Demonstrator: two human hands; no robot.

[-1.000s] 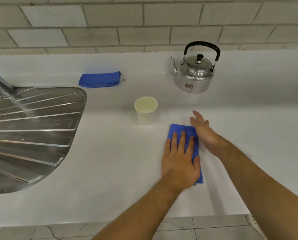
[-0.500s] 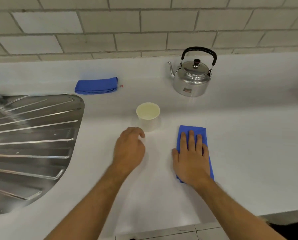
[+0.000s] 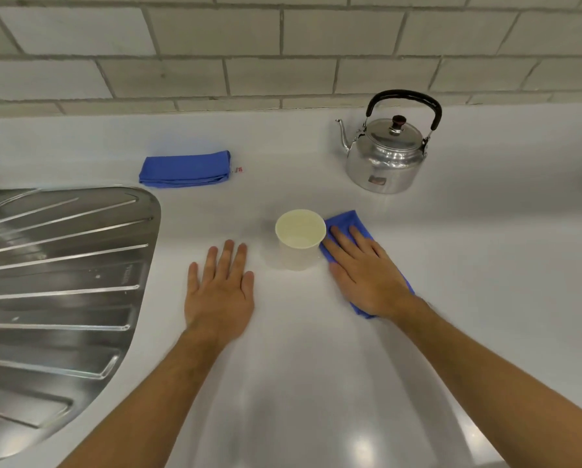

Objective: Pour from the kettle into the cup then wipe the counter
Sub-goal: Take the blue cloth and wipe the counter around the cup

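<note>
Since half a second ago, the right hand [image 3: 367, 275], fingers flat, had pushed the blue folded cloth [image 3: 350, 219] against the white paper cup [image 3: 299, 239] on the white bench [image 3: 316, 366], while the left hand [image 3: 220, 292] lay flat beside it.

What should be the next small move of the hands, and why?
Probably slide the right hand with the blue cloth rightward, away from the cup. The cloth's edge lies right against the upright cup, so pushing further left could tip it. The left hand lies flat on the counter, close enough to steady the cup.
</note>
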